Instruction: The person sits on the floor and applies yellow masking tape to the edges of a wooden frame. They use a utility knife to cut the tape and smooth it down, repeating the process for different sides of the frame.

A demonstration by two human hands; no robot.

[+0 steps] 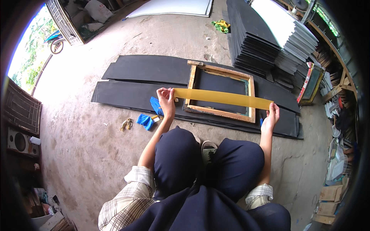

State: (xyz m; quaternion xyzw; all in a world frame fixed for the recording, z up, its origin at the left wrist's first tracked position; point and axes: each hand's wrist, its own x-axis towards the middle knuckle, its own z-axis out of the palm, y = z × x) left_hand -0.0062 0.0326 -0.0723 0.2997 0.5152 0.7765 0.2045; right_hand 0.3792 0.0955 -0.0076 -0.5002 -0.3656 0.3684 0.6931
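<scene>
The long strip [221, 97] is mustard yellow. The frame [251, 87] is of pale brown wood, with some thin green along its inner edge. The flat sheets [146, 69] below it are plain black. The trousers [177, 154] are dark navy blue, while the shirt sleeves [129, 194] show a checked pattern, brown lines on a cream ground. The small cloth [145, 122] is bright blue, and the floor [77, 154] is greyish beige. Farther away, one tall stack [252, 30] is black, the white stack [275, 19] stands beside it, and a crumpled rag [221, 26] mixes yellow with green.
</scene>
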